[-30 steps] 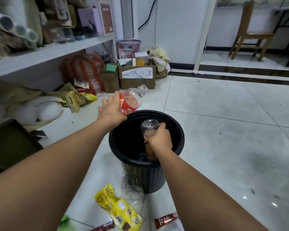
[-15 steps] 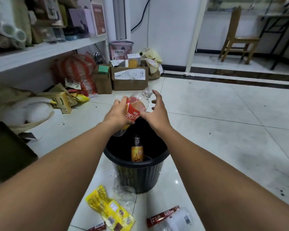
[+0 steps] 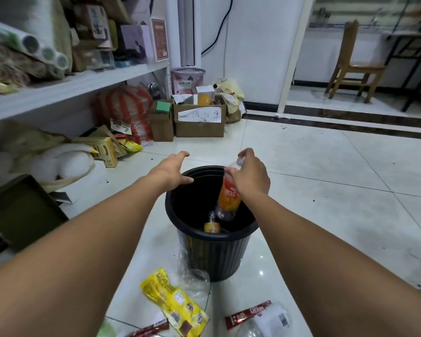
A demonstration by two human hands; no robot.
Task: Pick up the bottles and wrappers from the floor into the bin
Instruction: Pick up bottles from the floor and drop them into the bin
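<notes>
A black ribbed bin [image 3: 214,256] stands on the tiled floor in front of me. My right hand [image 3: 249,177] grips a clear bottle with a red-orange label [image 3: 227,194] by its upper part, base down, inside the bin's mouth. Another bottle with an orange label [image 3: 212,224] stands in the bin. Above the bin's left rim my left hand [image 3: 171,170] hovers with fingers spread, holding nothing. On the floor near me lie a yellow wrapper [image 3: 175,305], a clear plastic wrapper [image 3: 192,278], a red sachet [image 3: 248,313] and a second red sachet [image 3: 148,330].
A cluttered white shelf [image 3: 66,86] runs along the left, with bags and boxes under it. Cardboard boxes [image 3: 199,122] sit against the far wall. A wooden chair [image 3: 355,66] stands at the back right. A clear bag with a barcode [image 3: 267,322] lies bottom right.
The red-labelled bottle passed from my left hand to my right hand and went down, upright, into the bin. My left hand let go and opened.
</notes>
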